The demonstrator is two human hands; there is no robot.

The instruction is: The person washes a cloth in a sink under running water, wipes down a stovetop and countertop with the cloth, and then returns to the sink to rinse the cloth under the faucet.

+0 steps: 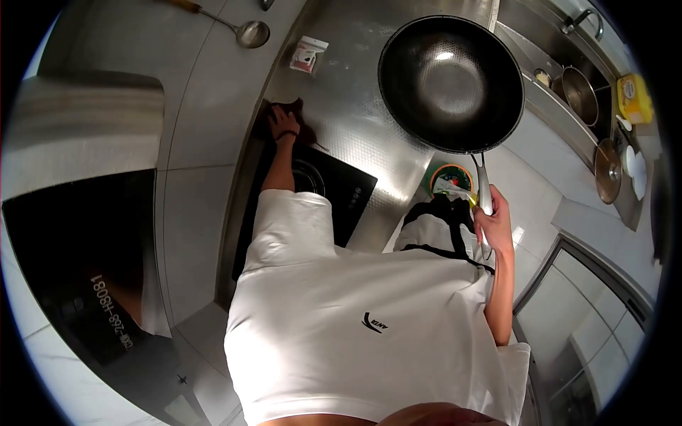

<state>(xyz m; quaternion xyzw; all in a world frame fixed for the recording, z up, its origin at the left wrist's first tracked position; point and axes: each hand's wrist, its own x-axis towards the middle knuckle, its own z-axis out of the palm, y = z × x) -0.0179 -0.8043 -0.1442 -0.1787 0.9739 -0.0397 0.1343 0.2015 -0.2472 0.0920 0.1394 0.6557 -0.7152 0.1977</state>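
Observation:
My right hand [494, 220] is wrapped round the metal handle [484, 186] of a large black wok [455, 89]. The wok is held out over the right edge of the steel counter [348, 92], its inside facing up toward me. On the far left of the counter, my left hand [284, 124] lies with fingers spread on a dark brown cloth [295, 108], pressing it to the surface near the wall. Just below that hand is a black cooktop [348, 186], partly hidden by my left arm and shirt.
A small clear packet [308, 55] lies on the counter. A ladle [252, 33] hangs on the tiled wall, above a range hood [85, 131]. At right are a sink with a metal pot [577, 94], a yellow container [634, 98] and a lid [608, 170]. A green-and-orange round container [449, 174] stands below the wok.

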